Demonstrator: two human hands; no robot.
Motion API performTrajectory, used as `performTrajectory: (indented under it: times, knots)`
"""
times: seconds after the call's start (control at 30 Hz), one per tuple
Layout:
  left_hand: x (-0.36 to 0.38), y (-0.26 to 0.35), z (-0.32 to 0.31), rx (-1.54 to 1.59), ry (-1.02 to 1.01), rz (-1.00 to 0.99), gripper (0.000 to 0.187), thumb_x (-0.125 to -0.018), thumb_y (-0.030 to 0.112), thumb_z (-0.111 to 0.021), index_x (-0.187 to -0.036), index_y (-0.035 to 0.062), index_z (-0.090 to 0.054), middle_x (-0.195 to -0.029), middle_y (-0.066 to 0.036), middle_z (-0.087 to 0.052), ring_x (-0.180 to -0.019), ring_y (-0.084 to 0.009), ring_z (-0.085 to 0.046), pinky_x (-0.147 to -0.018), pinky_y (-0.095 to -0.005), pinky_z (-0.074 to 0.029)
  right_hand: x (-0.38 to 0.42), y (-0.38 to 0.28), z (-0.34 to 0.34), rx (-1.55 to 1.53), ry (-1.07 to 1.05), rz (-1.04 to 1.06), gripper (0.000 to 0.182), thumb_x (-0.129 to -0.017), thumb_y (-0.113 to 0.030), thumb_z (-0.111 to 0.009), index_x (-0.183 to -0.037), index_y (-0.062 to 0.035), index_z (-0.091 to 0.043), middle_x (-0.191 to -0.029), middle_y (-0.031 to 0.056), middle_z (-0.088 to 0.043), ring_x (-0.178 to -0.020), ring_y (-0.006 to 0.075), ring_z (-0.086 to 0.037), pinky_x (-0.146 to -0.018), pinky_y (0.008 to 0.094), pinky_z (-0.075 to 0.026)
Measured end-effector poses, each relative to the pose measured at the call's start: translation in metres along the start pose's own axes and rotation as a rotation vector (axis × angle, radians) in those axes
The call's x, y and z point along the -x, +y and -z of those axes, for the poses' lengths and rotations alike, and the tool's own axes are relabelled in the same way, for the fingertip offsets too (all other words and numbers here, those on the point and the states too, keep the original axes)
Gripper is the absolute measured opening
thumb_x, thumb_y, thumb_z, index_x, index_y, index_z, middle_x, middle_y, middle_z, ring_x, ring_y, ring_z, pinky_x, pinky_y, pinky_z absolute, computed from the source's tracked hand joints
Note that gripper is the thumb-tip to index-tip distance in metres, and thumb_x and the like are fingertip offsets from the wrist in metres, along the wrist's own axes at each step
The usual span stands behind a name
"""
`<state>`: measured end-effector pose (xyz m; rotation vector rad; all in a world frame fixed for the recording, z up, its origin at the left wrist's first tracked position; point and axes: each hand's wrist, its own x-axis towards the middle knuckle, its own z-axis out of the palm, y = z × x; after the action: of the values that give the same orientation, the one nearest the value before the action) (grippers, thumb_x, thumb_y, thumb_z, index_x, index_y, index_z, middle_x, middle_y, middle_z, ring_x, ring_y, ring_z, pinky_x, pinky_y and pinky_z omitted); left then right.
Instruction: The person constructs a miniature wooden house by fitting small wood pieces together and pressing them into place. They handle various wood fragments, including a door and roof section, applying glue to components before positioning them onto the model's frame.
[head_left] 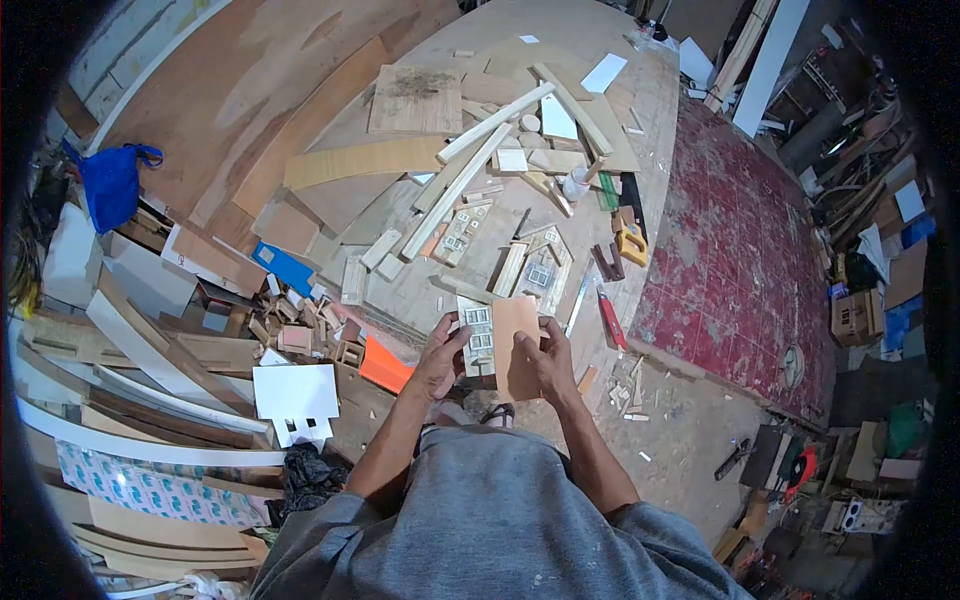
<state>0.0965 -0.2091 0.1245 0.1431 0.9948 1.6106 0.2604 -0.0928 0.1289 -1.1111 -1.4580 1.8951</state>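
Observation:
My left hand (441,358) is closed on the left edge of a small pale panel (479,342) with white window frames, like a model house wall. In my right hand (547,362) is a plain tan rectangular sheet (514,375), gripped at its right edge with the thumb on its face. Panel and sheet stand side by side in front of my body, the sheet overlapping the panel's right side. Just beyond them on the worktable lies a house-shaped panel (543,275) with window frames. Another windowed panel (463,235) rests farther left.
Long wood strips (455,190) and offcuts cover the worktable (400,305). A red-handled cutter (610,320), a yellow-handled saw (631,243) and a white cup (577,185) lie toward its right edge. Scrap blocks (285,325) and an orange piece (385,364) are at left.

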Motion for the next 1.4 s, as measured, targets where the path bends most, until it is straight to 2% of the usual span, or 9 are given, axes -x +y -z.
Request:
performTrajectory:
  times: [0.27, 0.53, 0.77, 0.87, 1.0, 1.03, 1.13, 1.2, 1.4]
  knots:
    - [-0.002, -0.003, 0.0, 0.057, -0.057, -0.031, 0.032, -0.099, 0.009, -0.052, -0.13, 0.0078, -0.045, -0.119, -0.009, -0.061, -0.107, -0.0196, -0.064, -0.092, -0.0369, -0.054, 0.008, -0.001, 0.016, -0.156, 0.013, 0.043, 0.024, -0.092, -0.01, -0.064, -0.113, -0.0048, -0.054, -0.092, 0.0091, -0.067, -0.077, 0.0136, -0.062, -0.064, 0.0272, -0.049]
    - [-0.012, 0.006, 0.009, 0.101, -0.07, -0.039, 0.033, -0.099, 0.011, -0.052, -0.131, 0.0077, -0.043, -0.12, -0.009, -0.061, -0.109, -0.0225, -0.063, -0.094, -0.0411, -0.053, 0.001, -0.016, 0.045, -0.232, 0.147, 0.088, 0.026, -0.088, -0.007, -0.066, -0.111, -0.0062, -0.053, -0.086, 0.0045, -0.066, -0.063, 0.0071, -0.057, -0.04, 0.0204, -0.036]
    - [-0.017, 0.004, 0.002, 0.112, -0.061, -0.057, 0.031, -0.099, 0.012, -0.053, -0.129, 0.0082, -0.045, -0.118, -0.008, -0.061, -0.109, -0.0222, -0.063, -0.093, -0.0411, -0.053, 0.004, -0.019, 0.06, -0.14, -0.052, 0.119, 0.051, -0.095, -0.01, -0.058, -0.143, -0.0097, -0.041, -0.095, 0.0047, -0.062, -0.082, 0.011, -0.057, -0.071, 0.027, -0.046]
    - [-0.016, 0.006, -0.009, 0.122, -0.132, -0.058, 0.031, -0.099, 0.012, -0.053, -0.129, 0.0084, -0.045, -0.118, -0.008, -0.061, -0.109, -0.0222, -0.063, -0.093, -0.0404, -0.053, 0.016, -0.035, 0.055, -0.25, -0.011, -0.014, 0.055, -0.098, -0.021, -0.054, -0.149, -0.0136, -0.035, -0.097, 0.0007, -0.057, -0.077, 0.0089, -0.053, -0.065, 0.0243, -0.043]
    - [-0.023, 0.0, -0.01, 0.097, -0.133, -0.083, 0.032, -0.101, 0.016, -0.049, -0.131, 0.0082, -0.045, -0.121, -0.007, -0.061, -0.11, -0.0225, -0.063, -0.096, -0.0417, -0.053, 0.006, -0.029, 0.06, -0.372, -0.047, -0.295, 0.064, -0.093, -0.035, -0.059, -0.148, -0.015, -0.034, -0.087, -0.0005, -0.045, -0.065, 0.0064, -0.041, -0.057, 0.0223, -0.037]
    - [-0.024, -0.001, -0.011, 0.078, -0.132, -0.087, 0.033, -0.1, 0.015, -0.05, -0.132, 0.008, -0.045, -0.122, -0.007, -0.061, -0.111, -0.0224, -0.062, -0.095, -0.0415, -0.053, 0.023, -0.026, 0.062, -0.535, -0.251, 0.026, 0.06, -0.091, -0.038, -0.059, -0.14, -0.0076, -0.043, -0.091, 0.0022, -0.054, -0.071, 0.0097, -0.05, -0.064, 0.0255, -0.043]
    - [-0.026, -0.002, -0.015, 0.062, -0.144, -0.088, 0.035, -0.099, 0.015, -0.052, -0.132, 0.0079, -0.044, -0.122, -0.007, -0.061, -0.111, -0.0221, -0.062, -0.095, -0.041, -0.053, 0.029, -0.035, 0.058, -0.702, -0.214, -0.078, 0.058, -0.089, -0.041, -0.062, -0.129, 0.0003, -0.053, -0.1, 0.0057, -0.062, -0.084, 0.0159, -0.059, -0.077, 0.0306, -0.048]
    - [-0.026, -0.002, -0.017, 0.065, -0.147, -0.09, 0.036, -0.099, 0.014, -0.053, -0.133, 0.0079, -0.044, -0.122, -0.007, -0.061, -0.112, -0.0219, -0.062, -0.094, -0.0407, -0.053, 0.034, -0.048, 0.059, -0.545, -0.2, -0.073, 0.05, -0.094, -0.038, -0.058, -0.12, 0.0039, -0.058, -0.108, 0.0104, -0.066, -0.097, 0.0188, -0.06, -0.087, 0.0329, -0.047]
    - [-0.016, 0.01, -0.028, 0.1, -0.111, -0.102, 0.034, -0.097, 0.011, -0.055, -0.129, 0.0088, -0.044, -0.114, -0.008, -0.062, -0.106, -0.0206, -0.064, -0.09, -0.0395, -0.055, 0.023, -0.048, 0.077, 0.441, 0.073, 0.354, 0.032, -0.104, -0.03, -0.048, -0.112, -0.0026, -0.063, -0.097, 0.0036, -0.06, -0.087, 0.0087, -0.05, -0.076, 0.0276, -0.045]
